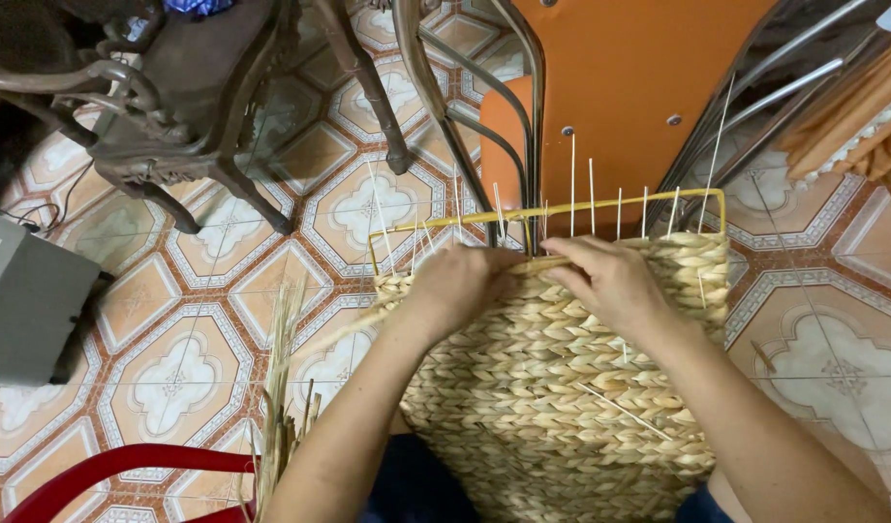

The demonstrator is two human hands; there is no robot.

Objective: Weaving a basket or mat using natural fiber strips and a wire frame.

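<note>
In the head view, a half-woven straw mat (562, 387) lies across the person's lap, its top edge reaching up into a thin yellow wire frame (552, 210) from which pale upright ribs (573, 184) stick out. Both hands work side by side at that top edge: the left hand (465, 281) is curled closed, pressing on the last woven row, and the right hand (610, 281) has its fingers (571, 254) pinched on a straw strand (535, 263) that runs between the two hands. The step in hand looks like laying a fresh row, with most of the panel already woven and only a narrow gap left below the top wire. The next move seems to call for threading that strand past the neighbouring ribs and pulling it snug against the row beneath. Loose straw stalks (279, 387) stand near the left forearm above a red chair rim (107, 470), and an orange chair (620, 87) stands just behind the frame on the tiled floor (174, 368).
</note>
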